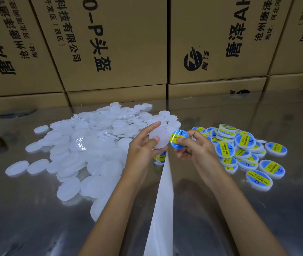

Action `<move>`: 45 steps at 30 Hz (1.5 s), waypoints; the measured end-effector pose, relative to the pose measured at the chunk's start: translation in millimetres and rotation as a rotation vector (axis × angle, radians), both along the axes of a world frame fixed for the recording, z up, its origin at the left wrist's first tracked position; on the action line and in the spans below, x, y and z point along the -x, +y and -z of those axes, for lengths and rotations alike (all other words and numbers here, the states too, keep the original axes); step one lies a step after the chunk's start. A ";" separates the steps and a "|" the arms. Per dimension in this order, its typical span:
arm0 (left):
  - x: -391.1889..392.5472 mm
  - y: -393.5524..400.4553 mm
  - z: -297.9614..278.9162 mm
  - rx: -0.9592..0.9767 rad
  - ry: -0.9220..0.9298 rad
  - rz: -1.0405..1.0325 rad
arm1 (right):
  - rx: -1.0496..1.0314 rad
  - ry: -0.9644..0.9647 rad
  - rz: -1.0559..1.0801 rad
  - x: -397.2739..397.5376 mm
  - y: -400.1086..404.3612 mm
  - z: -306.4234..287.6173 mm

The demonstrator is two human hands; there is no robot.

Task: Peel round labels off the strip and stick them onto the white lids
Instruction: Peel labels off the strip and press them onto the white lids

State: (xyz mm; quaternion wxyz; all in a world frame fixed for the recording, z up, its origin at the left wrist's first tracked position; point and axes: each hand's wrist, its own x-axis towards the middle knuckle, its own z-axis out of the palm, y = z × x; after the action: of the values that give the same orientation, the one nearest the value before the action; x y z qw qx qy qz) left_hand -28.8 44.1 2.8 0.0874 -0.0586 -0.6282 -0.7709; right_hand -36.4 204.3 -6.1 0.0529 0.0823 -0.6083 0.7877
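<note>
Hands: left (143,145) grips white lid (160,137), right (193,146) pinches label (178,137).

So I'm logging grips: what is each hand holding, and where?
Left hand grips a blank white lid by its rim; right hand pinches a round label at its edge.

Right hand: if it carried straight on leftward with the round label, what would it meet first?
Probably the plain white lid held by the left hand; the blue-and-yellow label in the right hand almost touches it.
</note>
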 end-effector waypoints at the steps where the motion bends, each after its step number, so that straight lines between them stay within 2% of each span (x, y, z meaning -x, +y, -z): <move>1: -0.4 0.3 -1.7 -0.039 -0.031 0.027 | -0.009 0.013 0.009 -0.4 -2.2 0.0; 4: -0.6 0.8 -4.7 -0.086 -0.085 0.103 | -0.065 0.057 0.047 -0.6 -9.5 1.0; 9: -1.1 3.0 -2.7 -0.055 -0.097 0.174 | -0.123 0.092 0.081 0.6 -16.7 4.1; 25: -3.7 7.9 -2.4 -0.011 -0.065 0.176 | -0.164 0.074 0.175 1.0 -19.7 6.1; 32: -0.9 4.4 0.2 -0.081 -0.085 0.179 | -0.473 0.097 0.352 3.7 -19.7 15.8; 37: 0.0 1.9 -0.5 -0.242 -0.140 0.224 | -0.670 0.163 0.493 1.6 -26.9 18.7; 40: -0.3 1.4 -0.8 -0.361 -0.163 0.275 | -0.688 0.148 0.514 1.3 -22.0 18.2; 45: -2.6 6.3 -2.0 -0.412 -0.181 0.331 | -0.842 0.197 0.496 -1.5 -23.1 21.2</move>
State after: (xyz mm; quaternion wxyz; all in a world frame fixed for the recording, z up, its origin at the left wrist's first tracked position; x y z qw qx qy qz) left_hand -26.1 50.4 4.8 -0.0863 -0.0721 -0.4451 -0.8884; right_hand -34.9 181.1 -27.3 0.2579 0.0235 -0.8670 0.4258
